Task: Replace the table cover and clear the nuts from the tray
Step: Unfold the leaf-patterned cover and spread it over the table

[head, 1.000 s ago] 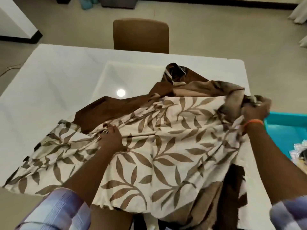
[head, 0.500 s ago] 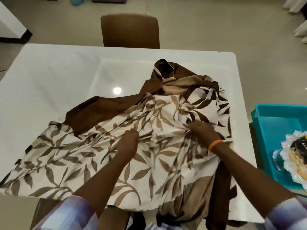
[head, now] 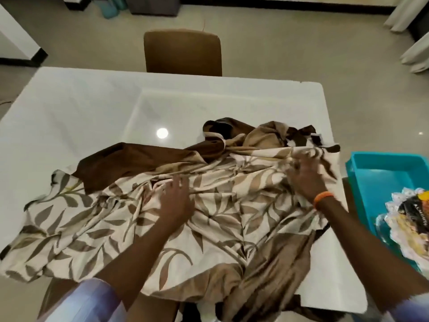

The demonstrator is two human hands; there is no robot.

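Note:
A cream table cover [head: 130, 217] with brown leaf print and plain brown parts lies rumpled over the near half of the white table [head: 88, 108]. My left hand [head: 175, 202] rests flat on the cloth near its middle, fingers spread and straight. My right hand [head: 306, 175], with an orange band at the wrist, lies on the cloth near the table's right edge; its fingers are blurred and reach into a bunched fold. A turquoise tray [head: 380, 173] stands to the right of the table, holding packets on a white doily [head: 413, 219].
A brown chair [head: 183, 52] stands at the table's far side. Another chair seat shows under the near edge. The far half of the table top is bare and glossy. Curtains hang at the upper right, and tiled floor surrounds the table.
Both hands let go of bunched cloth and moved forward. My right hand slid toward the table's right edge, my left opened flat. The cloth's far right part has spread rightward.

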